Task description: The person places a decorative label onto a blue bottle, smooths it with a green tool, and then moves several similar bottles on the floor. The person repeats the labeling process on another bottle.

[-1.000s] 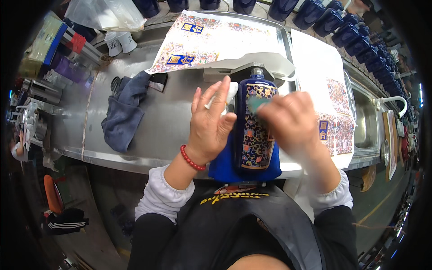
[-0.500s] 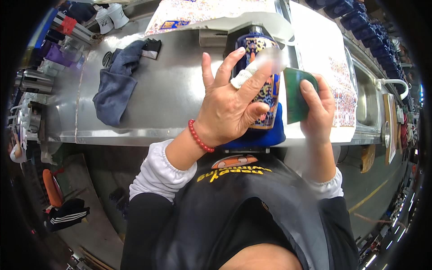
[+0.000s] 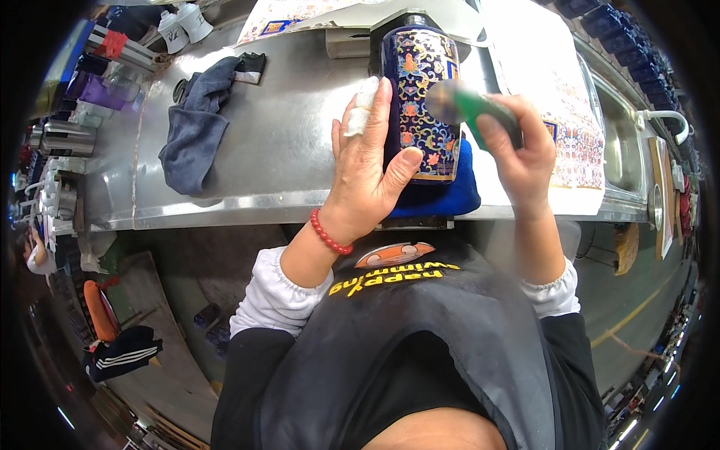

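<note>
A dark blue bottle (image 3: 420, 97) with a colourful floral pattern lies in front of me, its neck pointing away, partly over a blue cloth (image 3: 466, 184). My left hand (image 3: 367, 161) rests along the bottle's left side, fingers stretched out and thumb against the patterned face. One finger carries a white wrapping (image 3: 363, 109). In my right hand (image 3: 525, 157), at the bottle's right side, is a flat green scraper (image 3: 495, 124), pinched between thumb and fingers. A round blurred patch covers the scraper's tip, so whether it touches the bottle cannot be seen.
A grey-blue cloth (image 3: 196, 142) lies on the metal worktop (image 3: 292, 135) to the left. White sheets with printed patterns (image 3: 574, 161) are at the right, beside a sink (image 3: 619, 142) with a white tap (image 3: 671, 120). Rows of dark blue bottles (image 3: 630, 64) stand at the far right.
My left hand has moved from above the bottle to its left side, uncovering the pattern. My right hand has brought the green scraper leftward, close to the bottle, and tilted it.
</note>
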### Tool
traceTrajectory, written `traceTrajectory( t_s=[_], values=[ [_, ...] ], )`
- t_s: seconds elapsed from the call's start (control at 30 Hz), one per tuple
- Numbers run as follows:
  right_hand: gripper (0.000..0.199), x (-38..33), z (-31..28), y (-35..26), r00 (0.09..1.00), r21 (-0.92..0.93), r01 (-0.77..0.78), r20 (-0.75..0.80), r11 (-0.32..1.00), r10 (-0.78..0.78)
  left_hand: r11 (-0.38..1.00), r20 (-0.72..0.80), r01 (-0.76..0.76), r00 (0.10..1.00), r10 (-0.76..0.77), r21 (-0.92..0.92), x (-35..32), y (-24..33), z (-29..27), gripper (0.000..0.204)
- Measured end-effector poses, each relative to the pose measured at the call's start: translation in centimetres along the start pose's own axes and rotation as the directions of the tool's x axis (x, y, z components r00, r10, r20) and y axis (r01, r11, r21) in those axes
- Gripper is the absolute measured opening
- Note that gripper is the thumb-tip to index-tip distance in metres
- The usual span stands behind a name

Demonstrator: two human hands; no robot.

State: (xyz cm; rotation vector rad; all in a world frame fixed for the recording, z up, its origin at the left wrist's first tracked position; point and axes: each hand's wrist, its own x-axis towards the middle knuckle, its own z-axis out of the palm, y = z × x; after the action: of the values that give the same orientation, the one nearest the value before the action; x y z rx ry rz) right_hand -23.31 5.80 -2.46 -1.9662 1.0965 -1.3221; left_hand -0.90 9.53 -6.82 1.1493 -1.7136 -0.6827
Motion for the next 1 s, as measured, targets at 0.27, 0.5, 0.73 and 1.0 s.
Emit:
traceTrajectory(
  t_s=[0.27, 0.5, 0.73, 1.0],
  values=[
    [0.041, -3.0, -0.5, -2.2, 0.859, -0.270, 0.451, 0.392, 0.851, -0.331, 0.998, 0.022, -0.045, 0.999, 0.046, -0.047, 0.1, -0.6, -0.1, 0.078],
    [0.040, 0.1, -1.1, -3.4, 0.915, -0.193, 0.361, 0.264, 0.912, -0.306, 0.996, 0.009, 0.050, 0.999, -0.050, -0.069, -1.6, -0.5, -1.1, 0.068],
    [0.035, 1.9, 0.2, -4.8, 0.782, -0.015, 0.402, 0.527, 0.916, -0.334, 0.999, -0.013, 0.027, 1.000, -0.026, 0.026, -2.8, 0.6, -2.1, 0.062],
    [0.027, 4.4, -0.4, -5.1, 0.836, -0.005, 0.304, 0.480, 0.953, -0.264, 0.844, 0.016, -0.108, 0.993, 0.116, 0.526, -1.1, 2.5, -0.7, 0.104]
  ],
)
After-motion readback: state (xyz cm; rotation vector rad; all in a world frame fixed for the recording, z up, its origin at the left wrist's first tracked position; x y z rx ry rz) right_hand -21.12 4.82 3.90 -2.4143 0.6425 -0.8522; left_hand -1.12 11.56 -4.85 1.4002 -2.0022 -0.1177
